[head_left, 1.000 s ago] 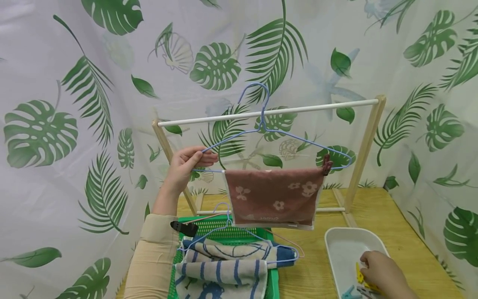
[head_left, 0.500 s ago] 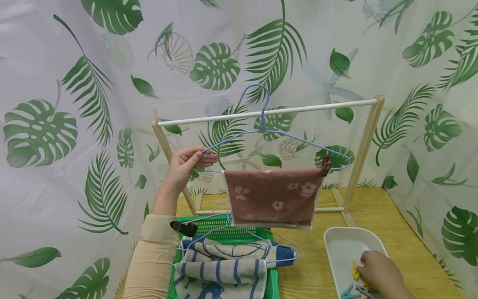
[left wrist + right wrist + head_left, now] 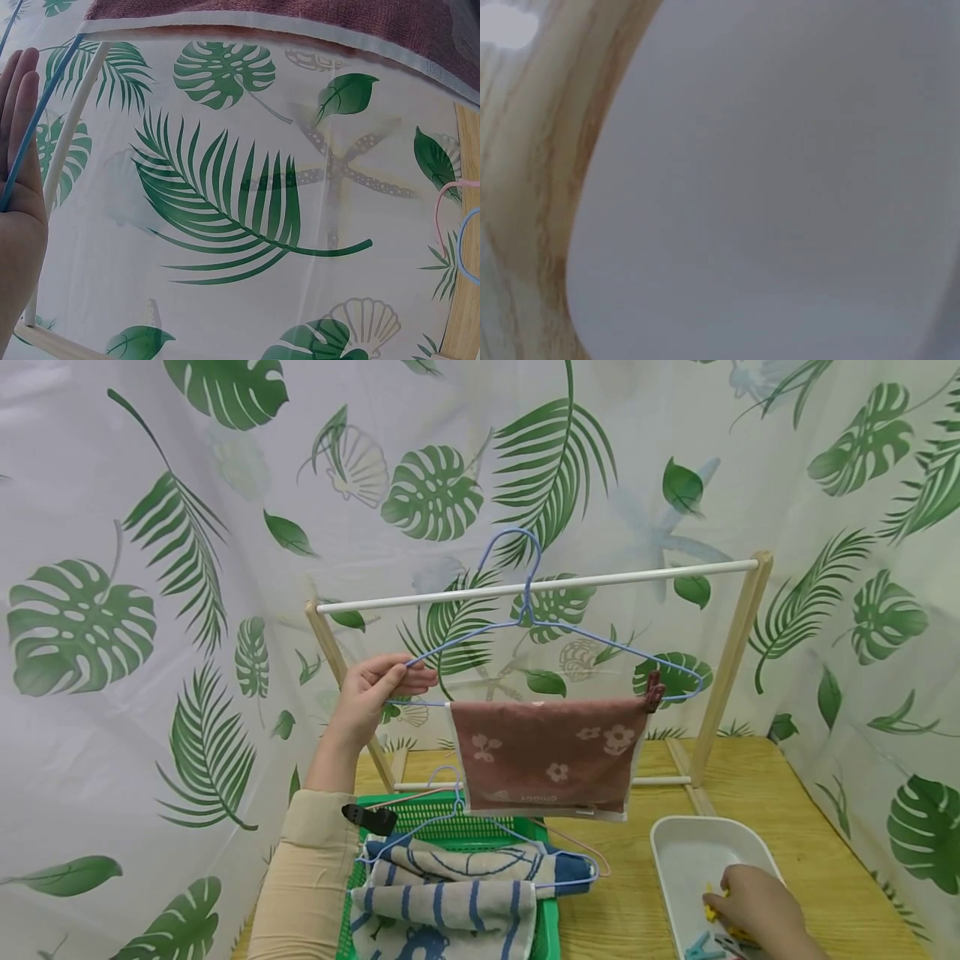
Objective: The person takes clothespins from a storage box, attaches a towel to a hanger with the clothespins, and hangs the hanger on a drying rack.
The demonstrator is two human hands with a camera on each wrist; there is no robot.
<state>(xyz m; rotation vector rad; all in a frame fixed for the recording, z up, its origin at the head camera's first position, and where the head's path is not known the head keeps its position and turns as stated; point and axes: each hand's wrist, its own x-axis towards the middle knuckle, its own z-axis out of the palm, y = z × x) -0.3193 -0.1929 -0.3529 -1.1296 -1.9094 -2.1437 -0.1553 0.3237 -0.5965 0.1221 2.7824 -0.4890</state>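
Observation:
My left hand (image 3: 378, 693) pinches the left arm of a blue clothes hanger (image 3: 600, 642), whose hook sits over the rack's white rod (image 3: 637, 577). Folded across the hanger's bottom bar is a dusty-red towel (image 3: 547, 756) with pale flowers. A dark red clothespin (image 3: 655, 692) clips its right corner. In the left wrist view the thumb side of the left hand (image 3: 22, 172) lies along the blue hanger wire. Down in a white tray (image 3: 675, 843), my right hand (image 3: 761, 902) pinches a yellow clothespin (image 3: 708, 903). Light blue clothespins (image 3: 701, 947) lie below its fingers.
A green basket (image 3: 553, 914) at the front holds a striped towel (image 3: 450, 902) and more hangers (image 3: 457, 810). Behind it stands the rack's wooden frame (image 3: 731, 668). Leaf-patterned curtain (image 3: 225, 460) encloses the table (image 3: 615, 877). Only the blurred tray (image 3: 765, 187) and wood show in the right wrist view.
Within the tray, my right hand has shifted slightly left, and the yellow clothespin at its fingertips has moved left and turned. My left hand keeps its place on the hanger.

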